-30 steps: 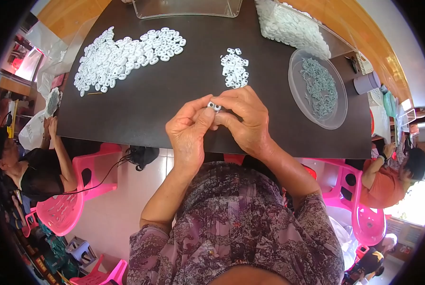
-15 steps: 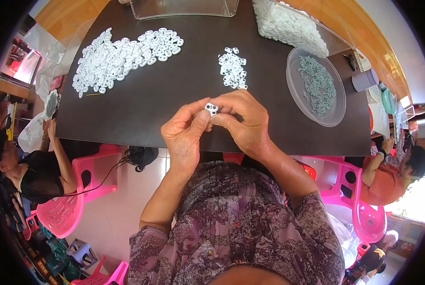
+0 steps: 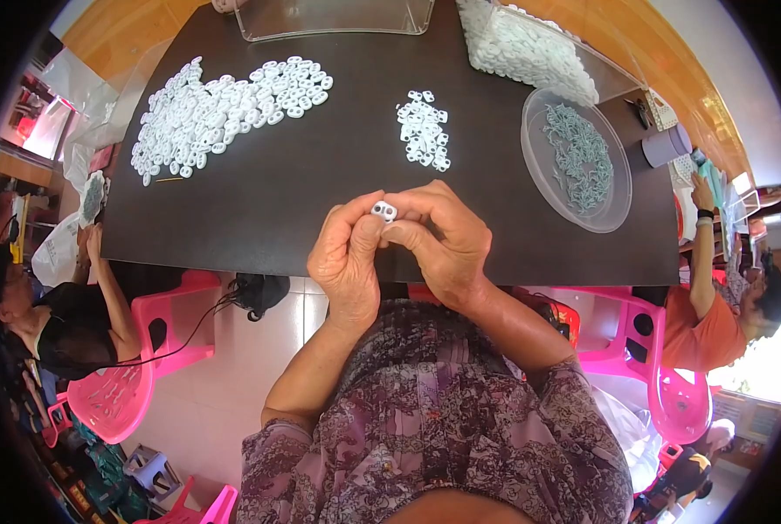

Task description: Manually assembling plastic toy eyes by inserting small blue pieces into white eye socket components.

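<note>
the white plastic piece (image 3: 384,209) is rounded, with two dark openings. left hand (image 3: 347,266) and right hand (image 3: 452,246) pinch it near the worktop's (image 3: 233,214) front edge.

Pink chairs (image 3: 124,406), pale tiled floor (image 3: 224,384)

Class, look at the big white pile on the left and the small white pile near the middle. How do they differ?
Size: the left pile spreads widely; the middle pile is a small cluster.
Shape: pieces in the left pile look oval; those in the middle pile look squarer.
Place: the middle pile lies just beyond the right hand; the left pile is farther from it.
Shared: both are white, on the dark table.
</note>
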Tool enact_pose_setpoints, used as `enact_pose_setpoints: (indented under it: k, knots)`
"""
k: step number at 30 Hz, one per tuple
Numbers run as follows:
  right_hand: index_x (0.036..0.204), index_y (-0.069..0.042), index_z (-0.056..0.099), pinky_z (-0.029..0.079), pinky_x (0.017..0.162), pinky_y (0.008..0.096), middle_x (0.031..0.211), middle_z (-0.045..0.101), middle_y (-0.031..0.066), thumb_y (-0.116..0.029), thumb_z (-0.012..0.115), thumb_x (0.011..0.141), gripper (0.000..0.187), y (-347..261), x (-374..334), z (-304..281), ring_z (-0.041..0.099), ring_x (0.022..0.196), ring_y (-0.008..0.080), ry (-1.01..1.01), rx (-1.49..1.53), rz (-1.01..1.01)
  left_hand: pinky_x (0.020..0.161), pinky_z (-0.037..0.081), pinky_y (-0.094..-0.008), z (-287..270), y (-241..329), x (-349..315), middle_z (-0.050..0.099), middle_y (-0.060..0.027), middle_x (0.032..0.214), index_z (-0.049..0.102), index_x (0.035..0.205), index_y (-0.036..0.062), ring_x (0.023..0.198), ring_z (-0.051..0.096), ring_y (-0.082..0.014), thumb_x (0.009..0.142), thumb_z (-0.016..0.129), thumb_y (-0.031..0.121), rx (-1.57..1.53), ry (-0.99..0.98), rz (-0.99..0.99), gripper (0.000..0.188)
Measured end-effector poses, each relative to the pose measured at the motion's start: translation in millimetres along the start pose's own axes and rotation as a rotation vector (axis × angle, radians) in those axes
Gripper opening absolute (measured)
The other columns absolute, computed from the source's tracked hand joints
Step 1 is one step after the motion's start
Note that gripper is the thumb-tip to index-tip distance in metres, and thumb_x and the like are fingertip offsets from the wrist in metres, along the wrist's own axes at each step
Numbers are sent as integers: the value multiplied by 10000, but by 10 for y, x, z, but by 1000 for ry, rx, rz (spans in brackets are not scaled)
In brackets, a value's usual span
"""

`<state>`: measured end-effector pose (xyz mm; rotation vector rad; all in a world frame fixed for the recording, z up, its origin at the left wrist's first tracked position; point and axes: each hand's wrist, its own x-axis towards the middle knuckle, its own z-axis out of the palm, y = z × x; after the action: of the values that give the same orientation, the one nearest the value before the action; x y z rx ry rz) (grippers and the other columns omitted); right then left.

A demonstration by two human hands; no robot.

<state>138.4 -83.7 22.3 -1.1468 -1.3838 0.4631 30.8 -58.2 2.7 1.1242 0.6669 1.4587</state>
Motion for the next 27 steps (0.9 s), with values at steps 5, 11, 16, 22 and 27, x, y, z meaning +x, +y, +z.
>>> enact_pose_setpoints:
  k: [5,11,16,22,27]
  knots:
    - [903,-15,635,452,550,236,772,607,40,48,685,690,228,-5,-73,113,542,674,115,147,139,93,588,403,-180,7,-23,-26,540,-3,817,617,984,-21,665,469,-48,903,568,132,25,18,26,180]
    - [911,-15,631,455,575,253,801,607,48,50,679,698,228,-8,-82,112,538,678,136,151,87,87,577,402,-168,41,-3,-30,553,17,787,610,967,-8,648,462,-31,908,570,174,-23,39,-17,195]
    - [932,-15,627,456,610,267,847,611,63,48,668,716,230,-52,-104,136,540,701,153,166,94,99,603,422,-172,33,20,-43,571,7,811,602,982,-13,674,485,-34,906,573,175,-44,39,-35,205]
    - [987,10,606,461,626,236,904,577,70,68,624,760,235,-33,-146,130,546,711,121,135,83,99,641,442,-178,45,41,-54,586,-3,839,601,989,-12,703,506,-43,906,573,171,-32,51,-19,203]
    - [1003,28,598,458,616,223,910,565,88,71,611,781,226,-4,-132,116,547,693,109,126,40,22,629,437,-175,46,12,-72,559,-9,853,597,990,-19,693,499,-43,913,561,164,27,49,25,202]
